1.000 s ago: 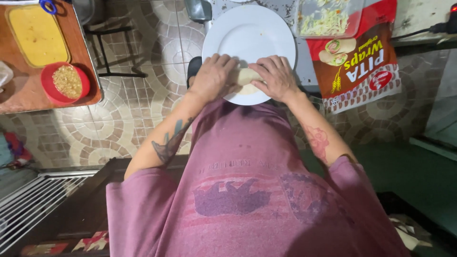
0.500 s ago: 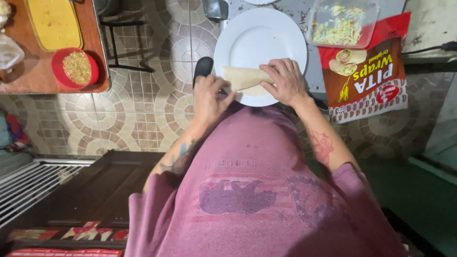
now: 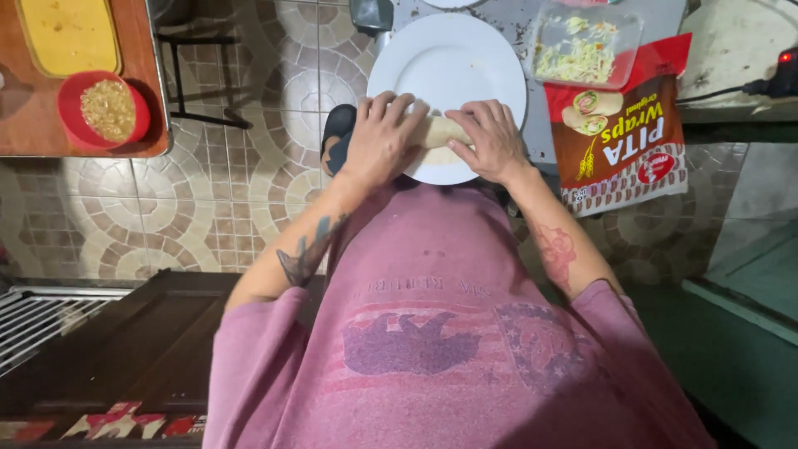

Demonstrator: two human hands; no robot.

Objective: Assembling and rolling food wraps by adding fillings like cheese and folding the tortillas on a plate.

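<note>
A pale rolled flatbread wrap (image 3: 443,131) lies on the near part of a round white plate (image 3: 453,62). My left hand (image 3: 381,137) presses down on the wrap's left end, fingers curled over it. My right hand (image 3: 490,137) covers its right end in the same way. Only the middle of the roll shows between the two hands. The plate rests on a grey speckled counter (image 3: 532,25), just in front of my pink shirt.
A clear tub of shredded salad (image 3: 586,46) and a red-brown bag of flatbreads (image 3: 619,137) lie right of the plate. At far left a wooden table (image 3: 25,125) carries a red bowl of brownish filling (image 3: 104,108) and a yellow tray (image 3: 71,33). Patterned floor tiles lie between.
My left hand has come back onto the wrap's left end, and both hands now sit closer together over the roll. The view has shifted slightly.
</note>
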